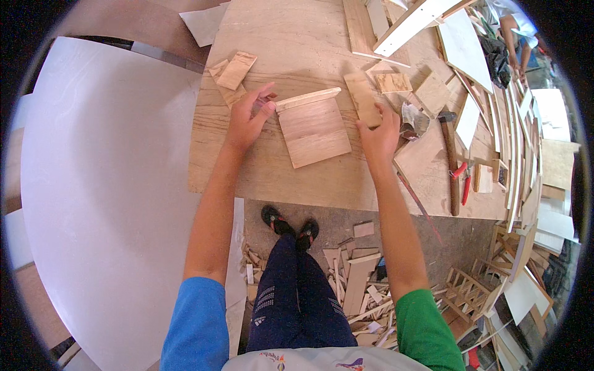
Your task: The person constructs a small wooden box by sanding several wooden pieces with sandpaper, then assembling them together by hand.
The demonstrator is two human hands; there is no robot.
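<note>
A square wooden panel [314,133] with a narrow strip [309,98] along its far edge lies before me on the plywood bench [216,173]. My left hand [250,117] is beside the panel's far left corner, thumb close to the strip's end, fingers loosely bent and apart. My right hand [380,130] grips the near end of a small flat wooden block [359,96], right of the panel. Two small blocks [238,68] lie beyond my left hand. Crumpled silver-grey material [413,122] sits just right of my right hand.
A hammer [450,154], red-handled pliers [464,182], offcuts and long strips [513,154] crowd the bench's right. An upright wooden piece [402,31] stands at the back. A large white sheet [105,204] lies left. Scrap wood [359,278] covers the floor. Another person's arm [513,43] shows at upper right.
</note>
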